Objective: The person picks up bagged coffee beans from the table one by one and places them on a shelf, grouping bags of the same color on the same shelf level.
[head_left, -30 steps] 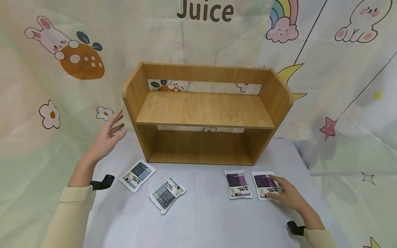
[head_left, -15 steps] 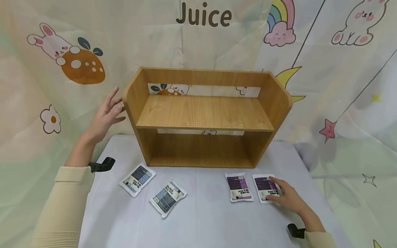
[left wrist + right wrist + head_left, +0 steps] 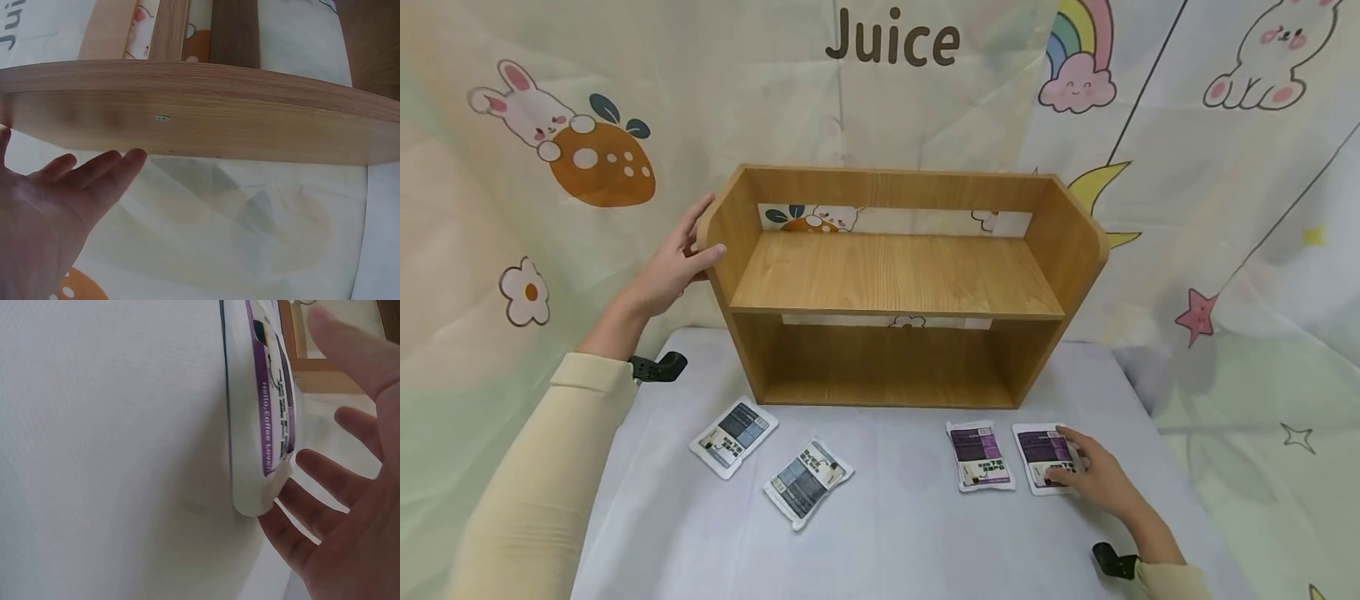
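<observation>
My left hand (image 3: 673, 262) is at the upper left side of a small wooden shelf (image 3: 895, 271); its thumb tip reaches the panel's front edge. In the left wrist view, the fingers (image 3: 115, 172) stretch along the shelf's outer side panel (image 3: 206, 125). My right hand (image 3: 1097, 475) lies spread at the right edge of a white packet with a purple label (image 3: 1043, 458), thumb and fingers over that edge. The right wrist view shows "Hello, Coffee Lover" on this packet (image 3: 269, 406), with the fingers (image 3: 334, 481) loosely extended beside it.
Left of that packet lies another purple-labelled packet (image 3: 980, 456). Two blue-grey-labelled packets (image 3: 733, 437) (image 3: 807, 483) lie at the front left. All rest on a white-covered table (image 3: 902, 533). A printed cloth backdrop (image 3: 647, 50) hangs behind the shelf.
My left hand has moved up and right from beside the shelf to its upper left side panel. The view tilted up slightly. My right hand stays at the purple-labelled packet.
</observation>
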The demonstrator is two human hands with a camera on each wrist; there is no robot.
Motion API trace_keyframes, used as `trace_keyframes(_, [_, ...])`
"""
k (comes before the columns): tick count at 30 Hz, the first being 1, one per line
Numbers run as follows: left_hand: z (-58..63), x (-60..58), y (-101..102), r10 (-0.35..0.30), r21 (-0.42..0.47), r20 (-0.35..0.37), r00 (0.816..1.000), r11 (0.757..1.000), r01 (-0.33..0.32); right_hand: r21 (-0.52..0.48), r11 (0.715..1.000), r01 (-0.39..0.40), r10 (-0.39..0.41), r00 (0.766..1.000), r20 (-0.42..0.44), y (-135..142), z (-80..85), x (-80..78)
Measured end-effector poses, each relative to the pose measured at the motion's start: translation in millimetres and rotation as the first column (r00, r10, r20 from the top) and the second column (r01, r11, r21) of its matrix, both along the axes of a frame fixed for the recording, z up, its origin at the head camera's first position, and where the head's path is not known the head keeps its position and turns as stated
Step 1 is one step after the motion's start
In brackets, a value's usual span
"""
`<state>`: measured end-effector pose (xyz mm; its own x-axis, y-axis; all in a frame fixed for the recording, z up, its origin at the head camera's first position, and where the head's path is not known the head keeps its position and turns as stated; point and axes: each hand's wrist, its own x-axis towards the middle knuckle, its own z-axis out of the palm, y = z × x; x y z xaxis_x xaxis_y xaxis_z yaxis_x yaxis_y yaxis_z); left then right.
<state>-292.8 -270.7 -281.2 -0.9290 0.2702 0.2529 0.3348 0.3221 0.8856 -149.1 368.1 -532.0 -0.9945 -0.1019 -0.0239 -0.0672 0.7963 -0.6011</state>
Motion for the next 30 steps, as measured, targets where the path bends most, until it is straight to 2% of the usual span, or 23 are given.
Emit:
trace_keyframes(4, [1.0,-6.1,0,-0.008,0.019,-0.010,1.000,1.000,0.008,-0.006,0.999,0.040,-0.040,0.999,0.009,0,-1.8,-3.3])
trace_keyframes(11, [6.5,-13.8,4,-0.018,0.060,-0.063,0.998,0.998,0.022,-0.001,0.999,0.039,-0.039,0.999,0.000,4,-5.0,-6.3])
trace_keyframes(14, [7.7,-16.5,7,-0.042,0.076,-0.042,0.998,0.996,0.045,-0.006,0.999,0.039,-0.039,0.999,0.007,6,-7.4,-6.2])
trace_keyframes(19, [10.0,-15.7,7,-0.074,0.063,0.034,0.997,0.995,0.072,-0.023,0.998,0.056,-0.055,0.997,0.050,8,-10.5,-3.8])
trace_keyframes(30, [6.3,-20.6,8,-0.073,0.098,0.026,0.997,0.993,0.070,-0.146,0.986,0.084,-0.064,0.989,0.133,15,-10.8,-7.3])
